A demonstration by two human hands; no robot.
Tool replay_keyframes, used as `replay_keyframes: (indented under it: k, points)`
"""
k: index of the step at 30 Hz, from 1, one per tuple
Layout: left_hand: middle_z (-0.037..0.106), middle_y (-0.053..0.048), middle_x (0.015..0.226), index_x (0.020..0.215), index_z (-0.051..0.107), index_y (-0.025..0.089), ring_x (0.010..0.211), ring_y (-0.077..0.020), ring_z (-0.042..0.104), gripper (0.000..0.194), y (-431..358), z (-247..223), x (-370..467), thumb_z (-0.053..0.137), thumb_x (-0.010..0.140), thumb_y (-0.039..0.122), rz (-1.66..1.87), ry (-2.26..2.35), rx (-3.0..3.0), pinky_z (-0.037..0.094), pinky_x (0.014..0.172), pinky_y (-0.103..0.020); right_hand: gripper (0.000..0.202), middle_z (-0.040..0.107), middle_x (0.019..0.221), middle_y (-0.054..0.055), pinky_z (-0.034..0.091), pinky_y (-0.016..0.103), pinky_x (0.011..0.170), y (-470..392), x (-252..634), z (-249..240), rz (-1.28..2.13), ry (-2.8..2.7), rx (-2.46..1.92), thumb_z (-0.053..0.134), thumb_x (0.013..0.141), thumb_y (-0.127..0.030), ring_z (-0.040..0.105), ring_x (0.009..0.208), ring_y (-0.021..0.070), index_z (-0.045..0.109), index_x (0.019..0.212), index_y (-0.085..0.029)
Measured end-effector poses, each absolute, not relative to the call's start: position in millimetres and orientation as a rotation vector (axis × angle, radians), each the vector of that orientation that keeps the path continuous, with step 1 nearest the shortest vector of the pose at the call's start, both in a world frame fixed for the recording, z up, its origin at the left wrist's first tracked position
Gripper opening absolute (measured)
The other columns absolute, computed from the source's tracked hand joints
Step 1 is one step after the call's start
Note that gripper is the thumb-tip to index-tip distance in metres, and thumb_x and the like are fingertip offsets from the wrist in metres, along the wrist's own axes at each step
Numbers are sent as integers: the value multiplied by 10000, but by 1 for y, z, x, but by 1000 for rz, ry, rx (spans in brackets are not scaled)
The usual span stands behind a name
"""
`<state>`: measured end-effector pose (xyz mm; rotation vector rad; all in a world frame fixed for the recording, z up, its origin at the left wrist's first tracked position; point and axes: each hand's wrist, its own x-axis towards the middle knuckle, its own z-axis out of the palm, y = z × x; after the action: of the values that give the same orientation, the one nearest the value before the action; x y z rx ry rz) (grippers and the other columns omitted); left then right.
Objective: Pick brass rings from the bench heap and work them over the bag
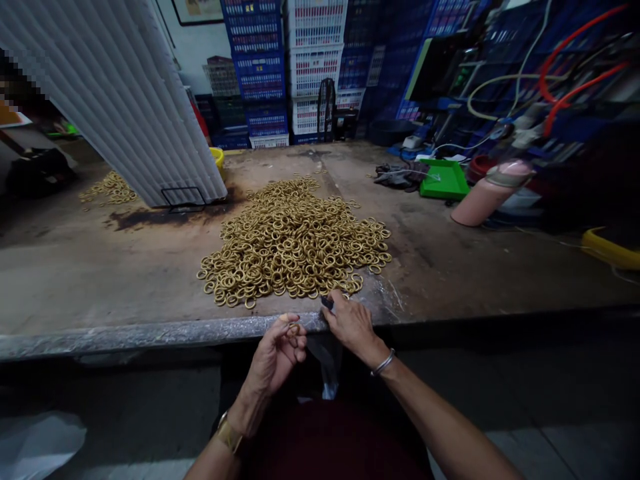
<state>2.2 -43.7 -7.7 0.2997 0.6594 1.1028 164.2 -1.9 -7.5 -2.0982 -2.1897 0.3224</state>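
Note:
A wide heap of brass-coloured rings (300, 240) lies on the worktable (165, 283), reaching close to its front edge. My left hand (280, 350), palm turned up and fingers curled, holds a brass ring (294, 329) just in front of that edge. To its right, my right hand (350, 321) is closed at the table edge, thumb and forefinger around a small black object (327, 303) that is too small to identify. The fingertips of the right hand are beside the nearest rings.
A tall corrugated white panel (145, 100) stands at the left, with more rings (114, 189) behind it. At the right are a green tray (444, 179), a pink bottle (490, 193) and hoses. Stacked crates (316, 67) rise at the back. Clear plastic (327, 363) hangs below the edge.

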Motion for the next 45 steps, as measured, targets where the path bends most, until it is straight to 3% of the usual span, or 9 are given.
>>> replay_keyframes:
  k: [8, 17, 20, 24, 27, 30, 35, 39, 45]
  points:
    - [541, -24, 705, 630, 535, 109, 600, -95, 512, 197, -40, -13, 2, 582, 748, 258, 1072, 678, 207, 367, 455, -176, 193, 646, 810, 54, 301, 267, 601, 4, 166, -10, 305, -2204, -2090, 417, 843, -329, 606, 754, 207, 490, 980, -214]
    - [506, 31, 605, 792, 530, 145, 456, -49, 439, 261, -39, -9, 15, 650, 687, 352, 1027, 927, 419, 267, 378, -143, 186, 642, 821, 39, 308, 240, 613, -1, 170, -12, 418, -2158, -1878, 449, 792, -226, 577, 722, 157, 543, 952, -205]
    - [515, 38, 621, 911, 521, 167, 446, -51, 433, 348, -37, -9, 20, 638, 682, 401, 1056, 1014, 563, 275, 369, -143, 148, 604, 714, 20, 325, 230, 594, -1, 167, -11, 643, -1957, -1689, 434, 798, -262, 531, 652, 134, 559, 819, -188]
    - [525, 25, 678, 1034, 505, 176, 453, -49, 418, 418, -34, -8, 25, 613, 704, 409, 1073, 1043, 687, 292, 369, -145, 198, 464, 546, -39, 317, 205, 481, -3, 158, -6, 1205, -1498, -1380, 481, 763, -354, 403, 486, 84, 490, 670, -180]
    - [490, 32, 646, 979, 546, 157, 443, -36, 379, 359, -34, -8, 28, 588, 729, 411, 1082, 999, 724, 279, 379, -143, 264, 348, 488, -89, 214, 182, 373, -9, 150, -3, 1599, -1165, -1182, 516, 737, -435, 252, 376, 42, 442, 690, -186]
    - [445, 47, 563, 842, 567, 139, 427, -34, 337, 295, -34, -11, 30, 569, 746, 418, 1133, 1014, 764, 258, 391, -149, 279, 330, 499, -101, 169, 167, 350, -13, 144, -3, 1746, -1048, -1056, 532, 727, -442, 214, 358, 24, 422, 704, -187]
    - [400, 60, 498, 646, 501, 154, 422, -50, 316, 304, -33, -11, 26, 564, 737, 437, 1173, 1184, 845, 246, 406, -173, 203, 414, 502, -75, 269, 168, 384, -7, 146, -6, 1492, -1256, -1244, 511, 731, -373, 326, 393, 44, 470, 702, -177]
    - [415, 46, 530, 592, 517, 155, 514, -80, 372, 249, -33, -6, 22, 572, 740, 348, 1194, 1262, 1125, 319, 517, -192, 194, 497, 605, -40, 367, 192, 516, -1, 152, -1, 1152, -1578, -1310, 493, 749, -313, 438, 539, 82, 550, 868, -171]
    - [476, 27, 575, 629, 549, 158, 544, -92, 405, 210, -34, -2, 18, 578, 736, 337, 1170, 1231, 1202, 340, 543, -199, 182, 489, 624, -28, 370, 203, 587, -2, 149, 0, 1099, -1736, -1245, 470, 780, -312, 438, 597, 88, 525, 682, -168]
